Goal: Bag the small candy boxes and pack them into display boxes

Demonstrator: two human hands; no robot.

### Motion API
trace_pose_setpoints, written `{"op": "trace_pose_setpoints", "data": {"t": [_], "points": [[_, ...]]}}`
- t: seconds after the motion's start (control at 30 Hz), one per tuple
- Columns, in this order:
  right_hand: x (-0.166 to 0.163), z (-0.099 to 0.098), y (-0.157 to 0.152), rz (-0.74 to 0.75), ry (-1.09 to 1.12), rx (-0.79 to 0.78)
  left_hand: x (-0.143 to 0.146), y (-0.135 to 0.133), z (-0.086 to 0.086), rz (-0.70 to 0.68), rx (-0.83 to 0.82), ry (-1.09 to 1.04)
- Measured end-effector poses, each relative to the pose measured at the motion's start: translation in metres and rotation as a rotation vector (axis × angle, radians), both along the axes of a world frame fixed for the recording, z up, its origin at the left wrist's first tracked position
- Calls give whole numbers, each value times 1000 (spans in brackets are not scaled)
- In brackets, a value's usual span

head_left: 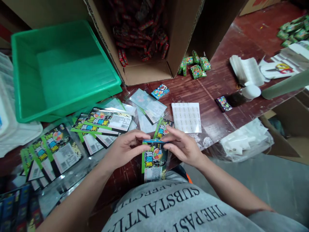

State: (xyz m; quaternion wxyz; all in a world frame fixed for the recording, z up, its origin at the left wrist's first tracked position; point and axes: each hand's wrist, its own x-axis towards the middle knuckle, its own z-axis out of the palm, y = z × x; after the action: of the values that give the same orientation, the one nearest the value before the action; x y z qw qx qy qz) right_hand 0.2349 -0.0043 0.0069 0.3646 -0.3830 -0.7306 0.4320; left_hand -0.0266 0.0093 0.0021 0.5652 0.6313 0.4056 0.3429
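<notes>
Flat, thin blue packet [154, 141] was grasped at opposite ends by fingers [143, 149] of the left hand [124, 147] and right hand [187, 147].

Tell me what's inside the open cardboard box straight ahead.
Small red packets lie heaped inside the cardboard box, mostly toward its back. Whatever lies beneath the top ones is covered, and the far end is too dark to make out.

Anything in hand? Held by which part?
Yes: a thin blue packet, seen edge-on, left hand pinching one end, right hand the other. Whether either also grips the printed bag just below is unclear.
</notes>
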Motion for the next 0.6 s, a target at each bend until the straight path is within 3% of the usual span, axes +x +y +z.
{"op": "trace_pose_setpoints", "data": {"t": [0.13,0.27,0.37,0.47,0.6], "points": [[7,7,0,43,-126,52,3,-2,3,-50,113,90],[10,29,17,40,-82,-95,8,-5,5,-14,90,142],[4,41,29,148,-100,-161,11,-8,4,13,90,151],[-5,37,32,198,-185,-143,12,-12,3,33,86,120],[-14,23,24,116,-269,-9,11,-22,3,102,63,75]]}}
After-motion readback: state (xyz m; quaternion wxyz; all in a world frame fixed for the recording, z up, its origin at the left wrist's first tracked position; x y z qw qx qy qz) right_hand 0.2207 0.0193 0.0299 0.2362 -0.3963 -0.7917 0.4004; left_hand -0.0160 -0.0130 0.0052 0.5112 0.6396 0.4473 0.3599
